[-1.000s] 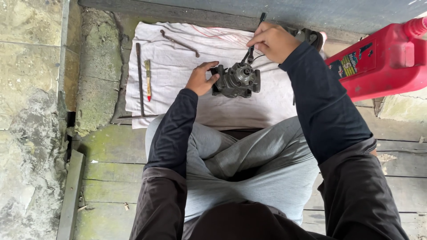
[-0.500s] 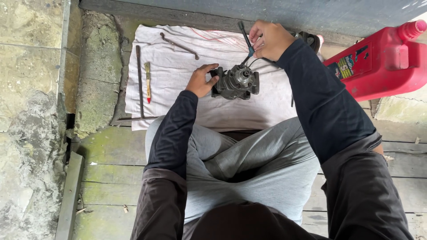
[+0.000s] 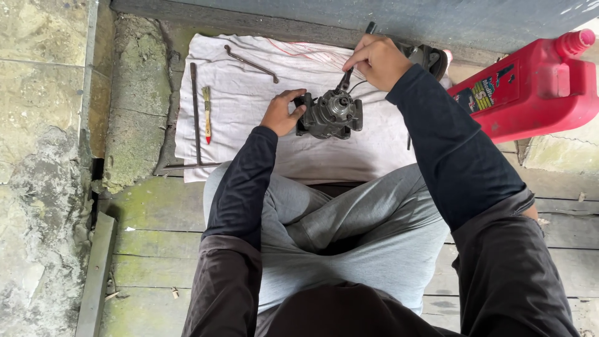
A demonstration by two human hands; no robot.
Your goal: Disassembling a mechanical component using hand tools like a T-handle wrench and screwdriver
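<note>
A dark metal engine part [image 3: 332, 114] rests on a white cloth [image 3: 249, 112] spread in front of my crossed legs. My left hand [image 3: 282, 112] grips its left side and steadies it. My right hand [image 3: 377, 61] is closed around a dark wrench [image 3: 349, 73] that runs down from my fingers to the top of the part; its upper end sticks out above my knuckles.
On the cloth lie a bent metal rod [image 3: 251, 62], a small paintbrush [image 3: 206, 112] and a long L-shaped bar [image 3: 194, 118]. A red fuel can [image 3: 530, 87] lies to the right. A dark shoe-like object [image 3: 430, 57] sits behind my right hand. Stone and concrete edge [image 3: 131, 112] at left.
My right hand has swung the wrench handle leftward and slightly upward over the part. My left hand has stayed on the part.
</note>
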